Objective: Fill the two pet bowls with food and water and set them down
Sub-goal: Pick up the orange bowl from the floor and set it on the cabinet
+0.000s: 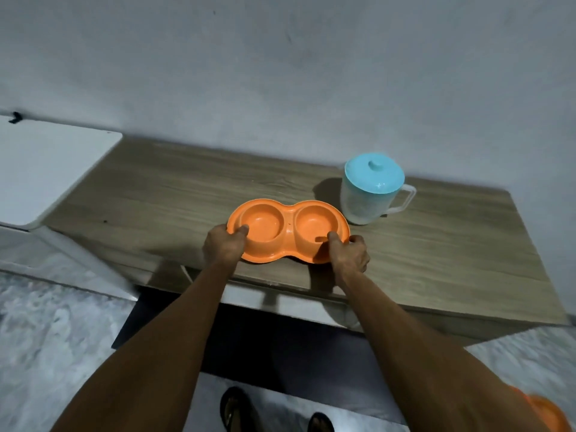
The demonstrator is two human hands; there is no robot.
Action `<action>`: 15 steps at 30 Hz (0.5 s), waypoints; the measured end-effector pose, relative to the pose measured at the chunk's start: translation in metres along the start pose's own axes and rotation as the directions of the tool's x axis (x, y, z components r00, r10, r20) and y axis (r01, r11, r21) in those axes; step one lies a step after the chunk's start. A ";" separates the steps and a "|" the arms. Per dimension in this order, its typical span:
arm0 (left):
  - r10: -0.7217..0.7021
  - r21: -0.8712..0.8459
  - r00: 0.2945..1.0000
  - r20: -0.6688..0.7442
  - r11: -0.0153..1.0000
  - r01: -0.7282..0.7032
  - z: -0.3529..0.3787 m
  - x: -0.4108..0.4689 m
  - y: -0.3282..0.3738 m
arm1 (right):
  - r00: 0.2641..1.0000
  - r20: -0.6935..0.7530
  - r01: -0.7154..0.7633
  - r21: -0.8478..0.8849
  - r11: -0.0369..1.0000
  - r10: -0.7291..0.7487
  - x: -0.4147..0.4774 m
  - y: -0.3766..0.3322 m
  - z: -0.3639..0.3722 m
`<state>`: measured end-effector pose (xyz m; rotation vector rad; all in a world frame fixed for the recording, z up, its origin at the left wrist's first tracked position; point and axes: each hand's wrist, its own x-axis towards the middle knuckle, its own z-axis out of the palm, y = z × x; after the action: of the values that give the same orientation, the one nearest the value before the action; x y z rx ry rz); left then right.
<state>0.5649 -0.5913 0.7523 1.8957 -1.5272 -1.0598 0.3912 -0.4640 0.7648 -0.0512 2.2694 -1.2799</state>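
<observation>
An orange double pet bowl with two round empty wells lies near the front edge of the wooden table. My left hand grips its left rim, thumb inside the left well. My right hand grips the right rim, thumb over the edge of the right well. A clear plastic jug with a light blue lid and a side handle stands upright just behind the bowl's right end.
A white surface adjoins the table on the left. The wall runs close behind the table. An orange object shows at the bottom right corner. My sandalled feet stand on a light floor below.
</observation>
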 end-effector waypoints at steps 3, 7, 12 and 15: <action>0.003 0.076 0.998 0.064 0.997 -0.008 0.003 0.026 0.000 | 0.998 -0.058 -0.024 -0.015 1.000 0.023 0.000 -0.002 0.015; -0.007 0.143 0.992 0.127 0.990 -0.012 0.004 0.052 -0.001 | 0.991 -0.118 -0.058 -0.014 0.998 0.056 0.000 -0.002 0.034; -0.011 0.200 0.987 0.159 0.980 -0.021 0.006 0.062 -0.002 | 0.979 -0.196 -0.062 -0.071 0.996 0.047 0.002 -0.004 0.045; 0.004 0.202 0.985 0.174 0.979 -0.040 0.006 0.064 0.000 | 0.976 -0.214 -0.064 -0.093 0.994 0.043 0.002 -0.004 0.050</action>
<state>0.5656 -0.6524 0.7315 1.9590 -1.8127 -1.1189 0.4113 -0.5061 0.7467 0.1162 2.4966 -1.1927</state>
